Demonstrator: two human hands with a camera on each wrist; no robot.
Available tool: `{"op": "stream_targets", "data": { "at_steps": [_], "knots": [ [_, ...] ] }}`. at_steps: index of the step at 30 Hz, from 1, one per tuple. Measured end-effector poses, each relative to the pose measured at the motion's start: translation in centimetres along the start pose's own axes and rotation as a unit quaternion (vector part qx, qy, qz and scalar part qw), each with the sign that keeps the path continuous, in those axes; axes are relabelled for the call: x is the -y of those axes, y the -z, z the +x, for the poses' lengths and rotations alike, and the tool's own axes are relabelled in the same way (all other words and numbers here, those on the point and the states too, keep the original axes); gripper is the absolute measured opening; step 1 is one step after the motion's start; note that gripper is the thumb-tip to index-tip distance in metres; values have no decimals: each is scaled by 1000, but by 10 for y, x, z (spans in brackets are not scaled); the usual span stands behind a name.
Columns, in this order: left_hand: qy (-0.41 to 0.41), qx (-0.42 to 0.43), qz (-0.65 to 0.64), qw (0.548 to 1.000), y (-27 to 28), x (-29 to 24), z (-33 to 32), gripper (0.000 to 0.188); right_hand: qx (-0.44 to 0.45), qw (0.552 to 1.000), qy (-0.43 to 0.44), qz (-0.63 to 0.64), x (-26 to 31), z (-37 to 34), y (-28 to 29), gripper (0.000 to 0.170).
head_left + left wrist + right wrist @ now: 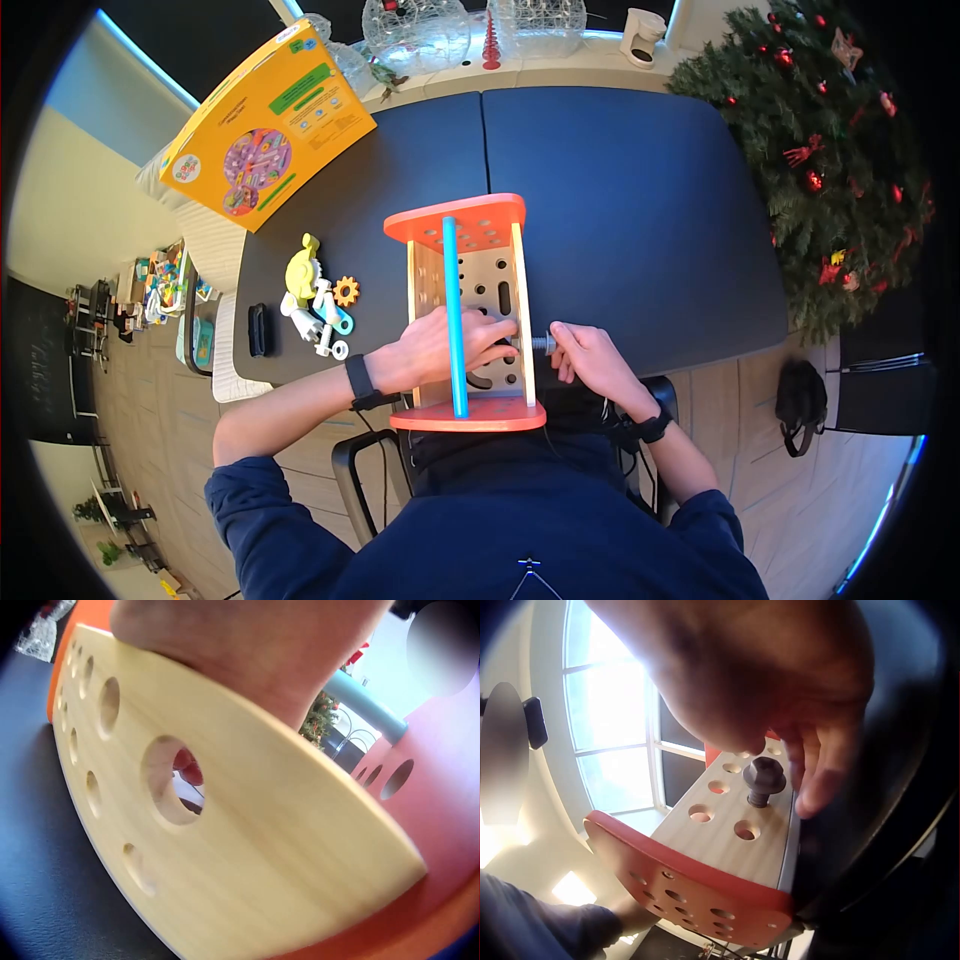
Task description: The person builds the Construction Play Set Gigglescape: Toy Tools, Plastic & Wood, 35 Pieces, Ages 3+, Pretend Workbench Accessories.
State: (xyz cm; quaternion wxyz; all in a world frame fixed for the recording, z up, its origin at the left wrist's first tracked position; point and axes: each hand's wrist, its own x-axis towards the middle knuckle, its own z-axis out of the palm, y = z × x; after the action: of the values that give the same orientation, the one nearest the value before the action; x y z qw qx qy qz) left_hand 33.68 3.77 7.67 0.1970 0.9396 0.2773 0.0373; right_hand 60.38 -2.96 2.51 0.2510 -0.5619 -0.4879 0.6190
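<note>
A toy toolbox with red end panels (468, 415), pale wooden sides with holes (225, 847) and a blue rod handle (452, 300) stands at the table's near edge. A grey hex-headed bolt (765, 776) passes through its right side, head outward. My right hand (597, 365) is on the outside, fingertips around the bolt head. Reaching into the toolbox under the handle, my left hand (430, 345) has thumb and index fingertip together at the bolt's inner end. Whether a nut sits there, I cannot tell. Reddish fingertips (187, 766) show through a side hole.
Left of the toolbox lie a yellow-green toy piece (302, 270), an orange gear (346, 291), a blue piece (342, 322), white pieces (328, 340) and a dark case (260, 330). A yellow box (270, 130) stands back left. A decorated tree (810, 160) borders the table's right.
</note>
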Motion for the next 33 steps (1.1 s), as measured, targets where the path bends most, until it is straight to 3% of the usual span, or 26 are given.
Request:
{"op": "stream_targets", "data": {
  "at_steps": [2, 5, 8, 11, 14, 17, 20, 23, 29, 33],
  "knots": [
    [-9, -16, -3, 1000, 0, 0, -2, 34, -44, 998, 41, 18, -2, -5, -5, 24],
    [16, 13, 4, 1000, 6, -3, -2, 33, -46, 979, 138, 146, -17, -7, -8, 18],
    [8, 28, 3, 1000, 4, -1, -3, 33, 33, 982, 128, 137, -18, -12, -2, 24],
    [-16, 3, -16, 1000, -1, 4, -2, 33, 20, 983, 129, 128, -19, -6, -6, 18],
    [-13, 0, -21, 1000, -1, 3, -3, 33, 26, 989, 69, 125, -15, 1, -5, 17],
    [-19, -5, -8, 1000, -4, 5, -4, 32, 45, 999, -16, 11, -17, 9, 2, 18],
    [-20, -7, -16, 1000, -2, 5, -4, 32, -35, 999, 0, 15, 0, -6, -8, 14],
    [-5, 5, -5, 1000, 1, 2, -4, 32, -68, 967, 178, 166, -13, -5, -15, 10],
    [-11, 2, -20, 1000, 2, 2, -4, 30, 13, 975, 139, 173, -17, 3, -8, 7],
    [-24, -24, 9, 999, -5, 4, -6, 31, 12, 985, 43, 168, -10, 7, -11, 13]
  ]
}}
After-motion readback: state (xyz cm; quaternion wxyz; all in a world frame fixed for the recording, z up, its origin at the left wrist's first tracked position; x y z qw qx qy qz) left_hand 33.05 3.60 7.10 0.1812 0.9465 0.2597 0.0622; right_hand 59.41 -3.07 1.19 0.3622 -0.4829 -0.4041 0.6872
